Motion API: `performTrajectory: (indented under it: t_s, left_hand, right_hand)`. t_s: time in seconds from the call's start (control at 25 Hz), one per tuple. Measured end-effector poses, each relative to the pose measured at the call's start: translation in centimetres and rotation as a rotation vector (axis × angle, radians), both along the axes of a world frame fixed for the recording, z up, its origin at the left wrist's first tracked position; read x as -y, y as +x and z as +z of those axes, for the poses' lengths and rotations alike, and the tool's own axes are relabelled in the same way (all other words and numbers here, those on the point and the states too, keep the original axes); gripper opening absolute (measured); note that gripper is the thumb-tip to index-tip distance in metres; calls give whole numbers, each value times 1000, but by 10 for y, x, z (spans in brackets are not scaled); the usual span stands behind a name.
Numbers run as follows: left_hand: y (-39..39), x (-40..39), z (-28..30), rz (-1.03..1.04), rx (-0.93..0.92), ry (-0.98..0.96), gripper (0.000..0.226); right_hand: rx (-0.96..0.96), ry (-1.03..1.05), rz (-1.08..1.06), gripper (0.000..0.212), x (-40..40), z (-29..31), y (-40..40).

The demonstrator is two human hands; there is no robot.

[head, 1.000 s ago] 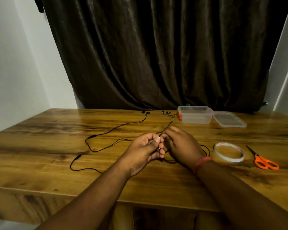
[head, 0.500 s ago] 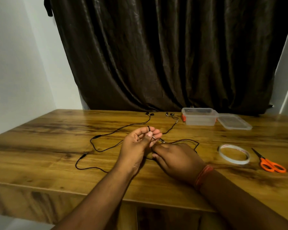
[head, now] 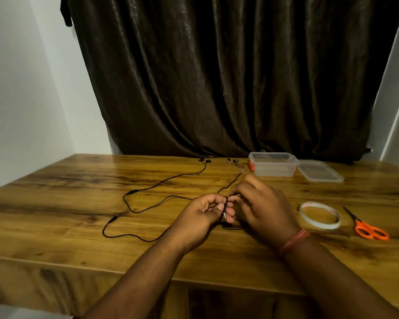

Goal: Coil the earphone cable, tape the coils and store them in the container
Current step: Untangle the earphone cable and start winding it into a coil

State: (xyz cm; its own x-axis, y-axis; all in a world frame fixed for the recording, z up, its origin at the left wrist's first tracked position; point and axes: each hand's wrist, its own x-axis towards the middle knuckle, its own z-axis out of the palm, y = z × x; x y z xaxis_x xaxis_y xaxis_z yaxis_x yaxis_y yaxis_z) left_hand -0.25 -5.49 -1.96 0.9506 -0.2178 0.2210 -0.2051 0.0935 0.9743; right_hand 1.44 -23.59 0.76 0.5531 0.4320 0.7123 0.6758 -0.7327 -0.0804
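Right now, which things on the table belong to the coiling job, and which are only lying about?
For the job:
- earphone cable, held by the left hand and right hand
- tape roll
- scissors
- container
- lid

Lying about:
- second earphone cable, perhaps next
- curtain

You face a wooden surface (head: 55, 203) with strong dark grain and a warm, glossy sheen. Behind it hangs a heavy dark brown curtain (head: 217, 77), falling in deep folds down to the far edge of the surface. A plain white wall (head: 16, 100) rises on your left, and a pale strip of wall (head: 396, 100) shows on your right. The light is dim.
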Motion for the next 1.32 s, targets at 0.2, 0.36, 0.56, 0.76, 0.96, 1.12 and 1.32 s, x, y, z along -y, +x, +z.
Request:
performTrajectory:
  t_s: [0.2,0.36,0.56,0.76,0.96,1.12,1.32]
  left_hand:
    - [-7,-3,5,-115,2,-46,22]
    - [-9,-6,11,-150,-6,-280,23]
    - [-4,-13,16,-78,25,-574,24]
    - [0,-16,20,80,68,-721,27]
    - [0,-10,14,358,126,-265,22]
    - [0,-3,3,326,109,54,26]
    - [-1,-3,-1,87,46,51,22]
  right_hand:
    - [-102,193,-8,10,-2,-7,10]
    - [-169,13,22,15,-11,-13,13]
    - [-133,-276,33,22,-20,-21,10]
    - [1,-445,79,16,-31,-23,5]
    - [108,-377,124,10,-30,-14,-5]
    - [95,-237,107,17,-20,-4,-8]
    - [19,1,-5,15,-3,2,-2]
